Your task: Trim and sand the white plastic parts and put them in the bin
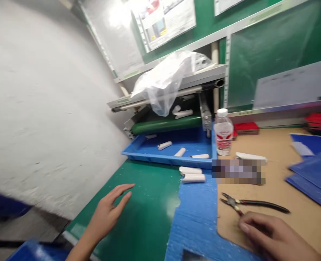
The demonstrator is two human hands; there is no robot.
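My left hand (107, 211) is over the green tabletop, fingers and thumb apart, with nothing between them. At the lower right, my right hand (271, 232) has its fingers curled round the near handle of a pair of cutting pliers (232, 201). The pliers' jaws point left and the other black handle (266, 204) spreads away over the tan board. Two white curved plastic pieces (193, 178) lie side by side between my hands, just in front of the blue tray. Another white piece (251, 157) is beyond the pliers, behind a pixelated patch.
The blue tray (160, 159) holds several white pieces, below a conveyor's green roller (165, 125). A clear bottle (223, 136) stands at the tray's right. Blue folders (315, 174) and red stacks (246, 127) are on the tan board (280, 188). A white wall (54, 108) borders the left.
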